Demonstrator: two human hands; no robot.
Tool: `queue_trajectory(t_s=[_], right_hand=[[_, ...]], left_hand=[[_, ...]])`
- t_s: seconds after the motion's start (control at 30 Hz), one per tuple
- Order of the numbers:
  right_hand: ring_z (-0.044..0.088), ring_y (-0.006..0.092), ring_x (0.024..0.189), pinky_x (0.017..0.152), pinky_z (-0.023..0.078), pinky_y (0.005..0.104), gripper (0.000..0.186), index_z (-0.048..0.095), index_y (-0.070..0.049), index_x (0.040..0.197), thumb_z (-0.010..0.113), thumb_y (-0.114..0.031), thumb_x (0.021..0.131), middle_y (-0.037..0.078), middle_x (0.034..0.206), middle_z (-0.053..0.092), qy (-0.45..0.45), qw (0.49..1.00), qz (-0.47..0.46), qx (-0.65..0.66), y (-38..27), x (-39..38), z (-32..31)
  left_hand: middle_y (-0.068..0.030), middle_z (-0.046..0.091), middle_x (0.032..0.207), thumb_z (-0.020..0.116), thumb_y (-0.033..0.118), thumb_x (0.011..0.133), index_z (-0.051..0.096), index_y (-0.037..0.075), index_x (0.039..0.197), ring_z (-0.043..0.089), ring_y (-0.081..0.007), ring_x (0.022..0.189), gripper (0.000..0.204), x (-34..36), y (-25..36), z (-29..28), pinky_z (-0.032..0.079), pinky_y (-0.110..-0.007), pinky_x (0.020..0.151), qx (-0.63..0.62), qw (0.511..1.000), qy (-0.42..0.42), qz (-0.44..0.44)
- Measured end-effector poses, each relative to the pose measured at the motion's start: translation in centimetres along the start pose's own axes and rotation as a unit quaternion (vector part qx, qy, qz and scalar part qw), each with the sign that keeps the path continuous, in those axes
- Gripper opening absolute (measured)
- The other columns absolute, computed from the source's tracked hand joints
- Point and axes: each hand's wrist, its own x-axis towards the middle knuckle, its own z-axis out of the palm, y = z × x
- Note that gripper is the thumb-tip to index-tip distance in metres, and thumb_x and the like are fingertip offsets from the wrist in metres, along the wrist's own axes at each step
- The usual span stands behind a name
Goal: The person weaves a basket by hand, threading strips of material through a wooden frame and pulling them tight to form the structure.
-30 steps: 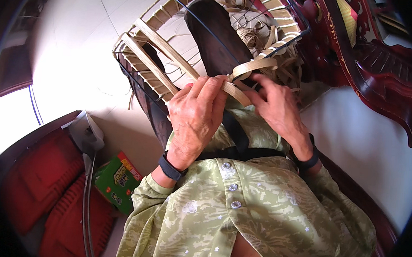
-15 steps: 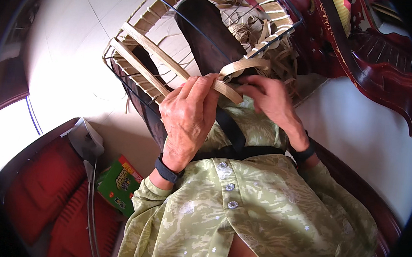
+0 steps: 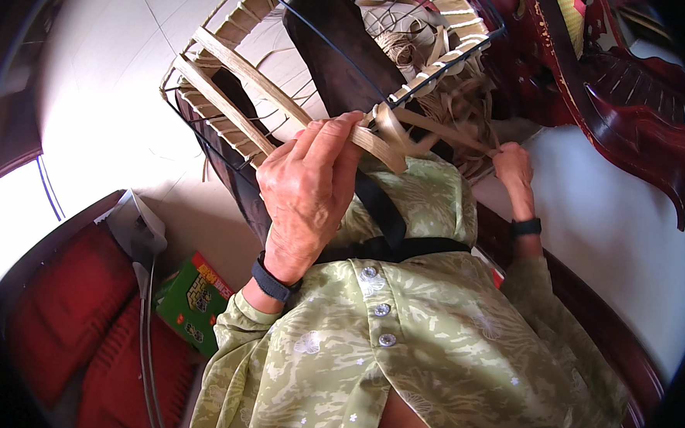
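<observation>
A dark wire frame [image 3: 337, 49] rests over my legs, its sides lined with tan strip bound by pale cord. Two flat tan strips [image 3: 245, 73] run across its left part toward my left hand [image 3: 305, 189]. The fingers of that hand are closed on a strip at the frame's near edge, and a curled length [image 3: 381, 148] sticks out past them. My right hand [image 3: 513, 170], out to the right, is closed on another stretch of tan strip [image 3: 444, 129], which reaches back to the near corner of the frame. The fingertips of my left hand are partly hidden.
Loose tan strips and a coil of cord [image 3: 398, 48] lie beyond and right of the frame. Carved dark red wooden furniture [image 3: 617, 143] stands at the right. On the left are red cushions [image 3: 66, 308], a green box [image 3: 194, 303] and a grey piece with thin rods [image 3: 136, 226].
My right hand has moved away to the right from beside my left hand, drawing the strip out from a loop to a straighter run. My left hand stays at the frame's edge.
</observation>
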Motion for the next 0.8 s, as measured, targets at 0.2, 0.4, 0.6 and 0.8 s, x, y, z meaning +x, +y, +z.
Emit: queue_trajectory(t_s=[0.2,0.4,0.6,0.8], right_hand=[[0.07,0.0395,0.089,0.071,0.054,0.0451,0.021,0.072,-0.006,0.101,0.066,-0.025,0.093,0.021,0.089,0.071,0.072,0.988,-0.124,0.066,-7.7,-7.1,-5.6],[0.066,0.0251,0.051,0.046,0.048,0.0366,0.013,0.073,-0.007,0.096,0.064,-0.016,0.096,0.014,0.067,0.068,0.075,0.917,-0.307,0.245,-15.0,-12.4,-8.2],[0.061,0.009,0.057,0.05,0.045,0.0294,0.029,0.069,-0.005,0.122,0.065,-0.02,0.097,0.007,0.069,0.068,-0.18,0.893,-0.23,0.343,-16.0,-12.7,-7.2],[0.041,0.0032,0.05,0.048,0.033,0.0191,0.038,0.059,-0.005,0.137,0.062,-0.018,0.101,0.003,0.08,0.069,-0.207,0.694,-0.137,0.675,-16.0,-12.6,-6.0]], left_hand=[[-0.0079,0.067,0.084,0.071,0.002,0.083,0.071,0.009,0.108,0.067,-0.0271,0.067,0.026,-0.2,-0.1,-0.1,0.052,-0.036,0.061,-0.009,1.0,0.0,-0.006],[-0.0078,0.069,0.087,0.071,0.002,0.083,0.071,0.008,0.108,0.067,-0.0267,0.068,0.025,0.0,0.2,-0.2,0.053,-0.034,0.062,-0.025,0.999,0.002,-0.024],[-0.0084,0.068,0.085,0.071,0.004,0.085,0.071,0.007,0.108,0.067,-0.0271,0.068,0.024,0.1,-0.1,-0.1,0.053,-0.035,0.063,-0.019,1.0,0.013,-0.007],[-0.0083,0.068,0.085,0.071,0.004,0.085,0.071,0.007,0.107,0.067,-0.0274,0.067,0.023,0.0,0.0,-0.1,0.053,-0.035,0.063,-0.019,1.0,0.013,-0.007]])
